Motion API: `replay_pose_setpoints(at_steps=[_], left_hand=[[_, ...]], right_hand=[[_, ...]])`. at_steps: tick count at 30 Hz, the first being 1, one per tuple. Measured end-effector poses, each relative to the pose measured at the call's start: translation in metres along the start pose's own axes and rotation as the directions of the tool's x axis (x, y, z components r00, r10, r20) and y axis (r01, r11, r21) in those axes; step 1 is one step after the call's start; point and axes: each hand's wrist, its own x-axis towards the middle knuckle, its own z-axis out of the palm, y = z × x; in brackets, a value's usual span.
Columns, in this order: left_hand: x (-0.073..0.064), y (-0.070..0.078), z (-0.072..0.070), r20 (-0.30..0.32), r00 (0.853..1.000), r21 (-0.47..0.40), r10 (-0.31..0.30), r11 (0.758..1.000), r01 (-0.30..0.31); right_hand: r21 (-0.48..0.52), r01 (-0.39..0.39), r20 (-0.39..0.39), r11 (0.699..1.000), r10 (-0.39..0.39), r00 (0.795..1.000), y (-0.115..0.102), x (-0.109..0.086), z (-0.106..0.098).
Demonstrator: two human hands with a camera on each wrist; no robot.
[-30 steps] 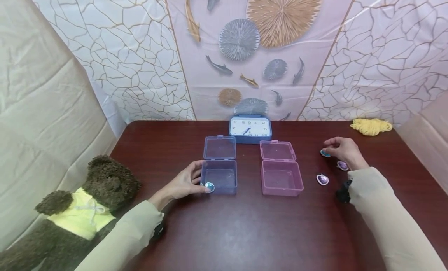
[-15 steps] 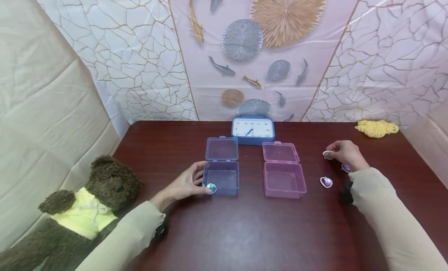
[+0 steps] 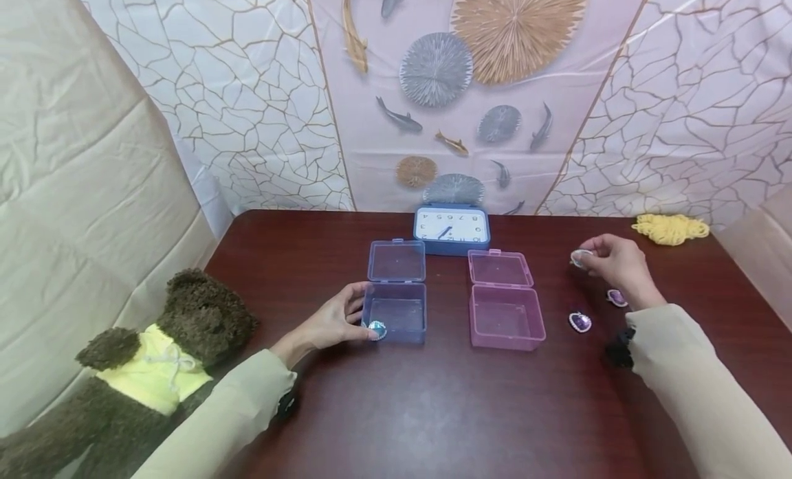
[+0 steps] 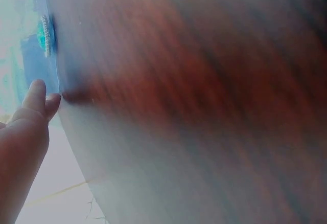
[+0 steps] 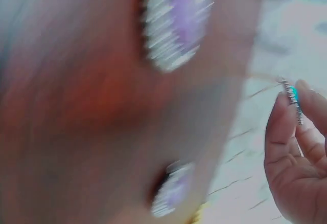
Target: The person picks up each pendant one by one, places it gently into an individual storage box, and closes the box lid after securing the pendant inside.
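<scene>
"What sits furthest left?"

"A brown plush toy (image 3: pixel 130 410) in a yellow top (image 3: pixel 155 369), between eight and nine o'clock from the left hand (image 3: pixel 334 321)."

"How's that hand's grip?"

"Wide: thumb and fingers spread along the nine o'clock side of a blue box (image 3: pixel 397 334), holding it. The lid (image 3: pixel 397 260) lies open at the box's twelve o'clock."

"Something glints by the thumb."

"A beaded teal gem (image 3: pixel 378 330), at the box's seven o'clock corner. Whether it's inside or outside the wall, I can't tell."

"Further along?"

"A white-faced clock (image 3: pixel 452 226) rests at one o'clock from the blue box. A pink box (image 3: pixel 504 341) stands at its three o'clock, also opened toward twelve."

"And the right hand (image 3: pixel 621 266)?"

"At two o'clock from the pink box. Its grip is narrow: thumb and finger pinch a second teal gem (image 5: pixel 294 100), nearly edge-on in the right wrist view."

"Anything near it?"

"A purple gem (image 3: pixel 580 321) lies on the dark red table (image 3: pixel 427 417) at three o'clock from the pink box, and another purple gem (image 3: pixel 616 297) at two o'clock from that one. Yellow yarn (image 3: pixel 671 229) lies at two o'clock from the right hand."
</scene>
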Motion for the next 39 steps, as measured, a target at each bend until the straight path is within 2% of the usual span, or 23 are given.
replay_pose_setpoints(at_steps=[3,5,7,9,11,16,19,22,27,30,32,34,39], left_hand=[[0.001,-0.001,0.0,0.001,1.0,0.003,-0.003,1.0,0.003],[0.002,-0.001,0.0,0.001,1.0,0.005,-0.007,1.0,0.007],[0.003,-0.002,0.0,0.002,1.0,0.009,-0.005,1.0,0.005],[0.005,-0.001,0.0,0.007,1.0,0.011,0.004,1.0,-0.004],[0.007,0.0,0.001,0.011,1.0,0.013,0.012,1.0,-0.012],[0.008,0.002,0.002,0.015,1.0,0.005,0.025,1.0,-0.025],[0.008,0.002,0.002,0.016,1.0,-0.008,0.02,1.0,-0.02],[0.007,0.003,0.002,0.018,1.0,-0.011,0.014,1.0,-0.014],[0.004,0.003,0.001,0.016,1.0,0.0,0.015,1.0,-0.015],[0.003,0.002,0.0,0.013,1.0,0.0,0.013,1.0,-0.013],[0.003,0.001,0.0,0.014,1.0,-0.005,0.014,1.0,-0.014],[0.002,0.001,-0.001,0.013,1.0,-0.009,0.011,1.0,-0.011],[0.002,-0.001,-0.002,0.017,1.0,-0.014,0.006,1.0,-0.006]], right_hand=[[0.141,0.059,-0.047,0.988,-0.053,0.998,-0.027,-0.002,0.005],[0.271,0.083,-0.043,0.959,-0.074,0.996,-0.05,-0.005,0.014],[0.391,0.086,-0.012,0.916,-0.088,0.996,-0.076,-0.01,0.026],[0.472,0.069,0.042,0.879,-0.101,0.994,-0.102,-0.016,0.04],[0.52,0.035,0.113,0.854,-0.109,0.988,-0.125,-0.025,0.057],[0.606,-0.051,0.292,0.794,-0.163,0.943,-0.17,-0.042,0.111],[0.624,-0.085,0.355,0.777,-0.184,0.917,-0.186,-0.049,0.142],[0.599,-0.086,0.384,0.796,-0.192,0.903,-0.195,-0.053,0.163],[0.46,-0.005,0.374,0.888,-0.189,0.908,-0.205,-0.053,0.184],[0.365,0.034,0.369,0.93,-0.178,0.912,-0.209,-0.053,0.191],[0.323,0.05,0.371,0.945,-0.175,0.912,-0.212,-0.053,0.194],[0.299,0.088,0.362,0.95,-0.198,0.911,-0.214,-0.053,0.196],[0.245,0.116,0.345,0.962,-0.198,0.917,-0.217,-0.056,0.202]])
